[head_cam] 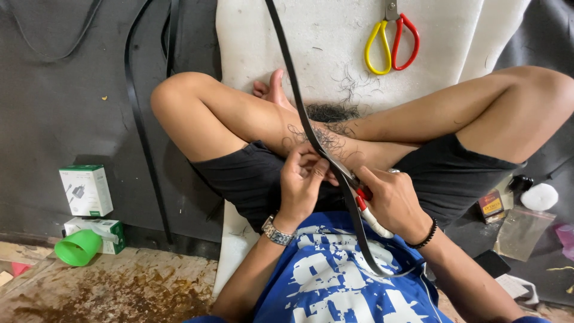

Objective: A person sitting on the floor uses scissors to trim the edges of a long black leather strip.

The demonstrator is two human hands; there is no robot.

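So the person's sitting cross-legged on a white foam mat [335, 42] on the floor, working on a long black strap [299, 107] that runs from the top of the frame down across their lap and curls over the blue shirt. Left hand [302, 182] has its fingers pressed together, pinching the strap right over the lap. Right hand [394, 200] is just to the right of the strap, closed around a tool with a white and red handle [368, 209], thumb and fingers wrapped on it, its front end touching the strap. Can't really tell what kind of tool it is, the tip is hidden.

Going off the strap as reference: a pair of scissors with one yellow and one red loop [391, 42] lies on the mat well to the right of its upper part. Another loose black strap [140, 119] lies on the dark floor to its left. Far left of it sit two white-and-green boxes [86, 191] and a green plastic cup [78, 247] tipped on its side.
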